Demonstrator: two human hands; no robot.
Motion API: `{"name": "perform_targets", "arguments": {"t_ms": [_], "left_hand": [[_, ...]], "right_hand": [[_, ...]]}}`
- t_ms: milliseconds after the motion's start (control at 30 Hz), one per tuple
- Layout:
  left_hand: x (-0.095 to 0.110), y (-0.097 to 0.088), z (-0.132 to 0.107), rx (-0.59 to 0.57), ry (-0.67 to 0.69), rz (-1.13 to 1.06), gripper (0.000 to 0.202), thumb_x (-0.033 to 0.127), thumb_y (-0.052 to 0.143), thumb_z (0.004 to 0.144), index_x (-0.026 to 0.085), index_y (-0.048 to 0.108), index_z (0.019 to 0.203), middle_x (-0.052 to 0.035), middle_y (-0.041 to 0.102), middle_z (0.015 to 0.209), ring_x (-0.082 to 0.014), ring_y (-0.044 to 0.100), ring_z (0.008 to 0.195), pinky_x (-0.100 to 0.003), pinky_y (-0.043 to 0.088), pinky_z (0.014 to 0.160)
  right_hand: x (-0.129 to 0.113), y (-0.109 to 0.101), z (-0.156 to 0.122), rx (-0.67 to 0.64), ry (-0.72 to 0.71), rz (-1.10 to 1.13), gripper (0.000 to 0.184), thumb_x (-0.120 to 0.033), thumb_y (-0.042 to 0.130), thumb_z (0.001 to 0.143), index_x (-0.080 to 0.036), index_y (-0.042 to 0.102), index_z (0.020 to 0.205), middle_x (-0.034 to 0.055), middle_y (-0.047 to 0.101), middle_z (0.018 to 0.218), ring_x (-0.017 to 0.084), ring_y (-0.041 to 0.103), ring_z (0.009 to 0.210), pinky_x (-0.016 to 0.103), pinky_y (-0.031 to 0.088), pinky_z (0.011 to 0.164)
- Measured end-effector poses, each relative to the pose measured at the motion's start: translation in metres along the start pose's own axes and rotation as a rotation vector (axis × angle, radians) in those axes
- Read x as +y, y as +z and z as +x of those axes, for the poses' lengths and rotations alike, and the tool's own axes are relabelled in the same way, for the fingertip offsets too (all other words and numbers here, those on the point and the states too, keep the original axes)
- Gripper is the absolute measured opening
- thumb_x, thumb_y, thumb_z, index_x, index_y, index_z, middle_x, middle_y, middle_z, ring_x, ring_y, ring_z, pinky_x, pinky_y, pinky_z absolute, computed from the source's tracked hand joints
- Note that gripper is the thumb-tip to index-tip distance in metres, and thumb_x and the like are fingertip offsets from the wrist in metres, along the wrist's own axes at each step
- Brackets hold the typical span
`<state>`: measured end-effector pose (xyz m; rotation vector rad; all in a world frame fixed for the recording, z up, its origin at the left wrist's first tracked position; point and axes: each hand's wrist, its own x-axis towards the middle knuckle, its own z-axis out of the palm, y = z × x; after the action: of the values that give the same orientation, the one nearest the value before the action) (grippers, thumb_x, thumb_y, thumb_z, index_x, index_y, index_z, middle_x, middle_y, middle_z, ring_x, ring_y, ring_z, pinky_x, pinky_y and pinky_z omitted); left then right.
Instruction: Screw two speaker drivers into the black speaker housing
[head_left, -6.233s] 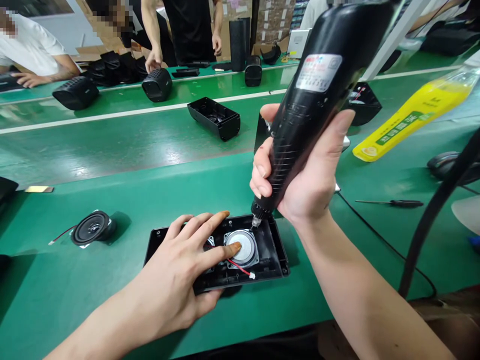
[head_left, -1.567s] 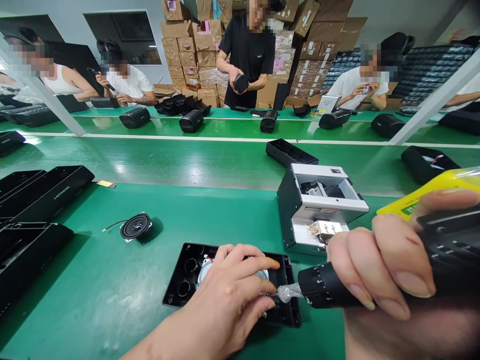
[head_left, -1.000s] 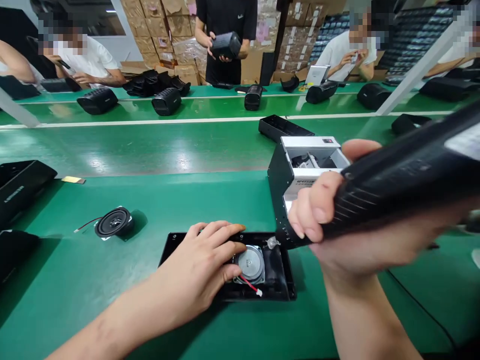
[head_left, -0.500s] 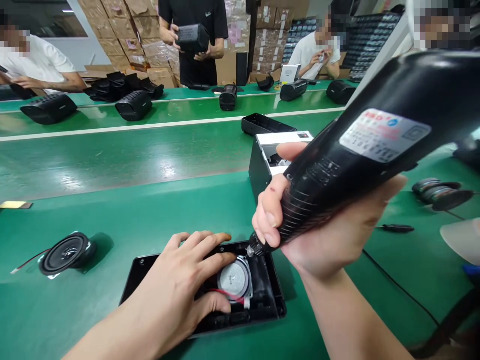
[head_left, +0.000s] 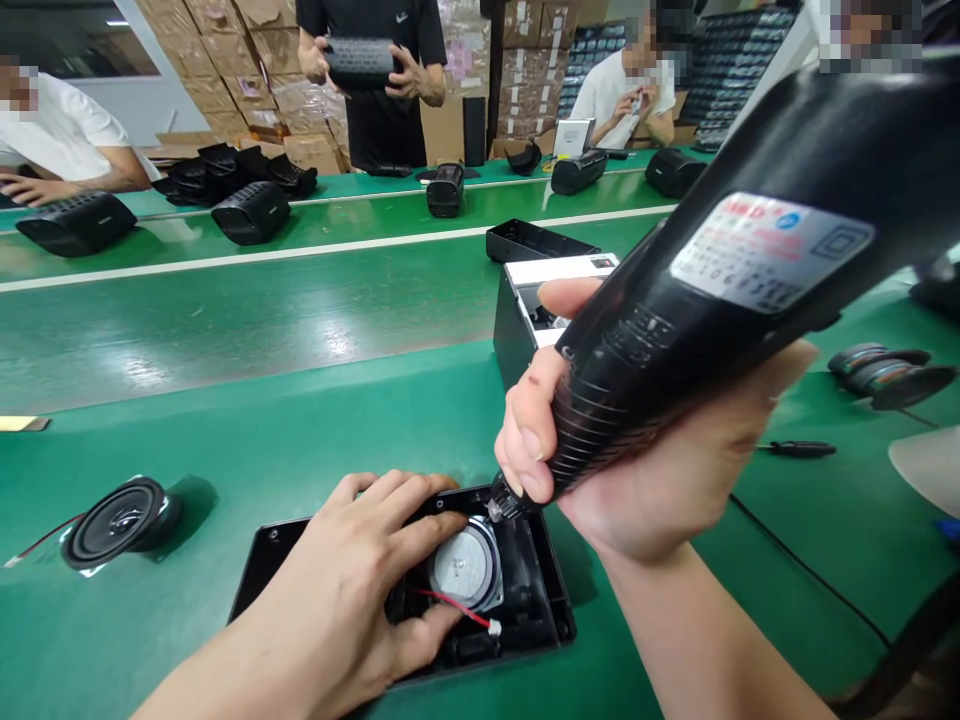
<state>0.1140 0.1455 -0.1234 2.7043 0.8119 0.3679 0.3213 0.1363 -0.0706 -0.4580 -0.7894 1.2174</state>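
my left hand (head_left: 352, 590) lies flat on the black shell (head_left: 551, 600), fingers apart and stretched toward its far rim, thumb beside the red wire (head_left: 450, 603). it presses down and grips nothing. the shell lies open side up on the green table (head_left: 300, 420), close to the near edge and about midway along it. inside the shell, toward its right end, sits a round speaker (head_left: 461, 565) with its silver back up, and my fingertips touch its left side.

my right hand (head_left: 645, 470) is clamped around the black power screwdriver (head_left: 712, 300), which slants down from the upper right. its tip (head_left: 499, 507) meets the far right corner of the round speaker's frame, just beside my left forefinger. i cannot tell whether a screw sits under the tip.

behind my right hand stands a black and white box (head_left: 525, 310), partly hidden by the tool. a loose speaker (head_left: 112, 520) lies cone up to the left of the shell, well apart from it, near the table's left edge. a small hand screwdriver (head_left: 799, 449) lies on the table to the right, beyond my right hand. at the far edge of the table other people handle black cases; one standing person holds a case (head_left: 360, 62) in both hands.
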Motion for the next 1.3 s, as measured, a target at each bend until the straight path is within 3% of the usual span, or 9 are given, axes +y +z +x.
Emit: {"name": "perform_targets", "arguments": {"t_ms": [233, 800, 1300], "left_hand": [[0.003, -0.003, 0.002, -0.016, -0.021, -0.035, 0.039, 0.027, 0.074, 0.082, 0.032, 0.069, 0.12, 0.0026, 0.067, 0.134, -0.0219, 0.065, 0.108, -0.04, 0.044, 0.09], [0.005, -0.005, 0.002, -0.006, -0.04, -0.065, 0.033, 0.03, 0.073, 0.085, 0.032, 0.068, 0.118, 0.0044, 0.067, 0.132, -0.0211, 0.064, 0.107, -0.042, 0.043, 0.092], [0.004, -0.004, 0.001, -0.003, -0.03, -0.057, 0.035, 0.028, 0.074, 0.082, 0.029, 0.07, 0.117, -0.0003, 0.068, 0.129, -0.0241, 0.065, 0.107, -0.044, 0.042, 0.091]], "right_hand": [[0.004, 0.002, 0.0, 0.002, 0.008, 0.009, 0.059, -0.075, 0.079, 0.072, -0.026, 0.07, 0.102, -0.0036, 0.06, 0.052, 0.013, 0.047, 0.035, 0.023, 0.038, 0.034], [0.007, 0.0, -0.001, 0.001, -0.018, -0.026, 0.056, -0.076, 0.075, 0.076, -0.027, 0.072, 0.102, -0.0037, 0.06, 0.053, 0.013, 0.047, 0.035, 0.023, 0.039, 0.033], [0.018, -0.004, -0.003, -0.042, -0.018, -0.005, 0.058, -0.072, 0.078, 0.075, -0.023, 0.075, 0.106, -0.0014, 0.064, 0.058, 0.014, 0.05, 0.037, 0.024, 0.041, 0.035]]}}
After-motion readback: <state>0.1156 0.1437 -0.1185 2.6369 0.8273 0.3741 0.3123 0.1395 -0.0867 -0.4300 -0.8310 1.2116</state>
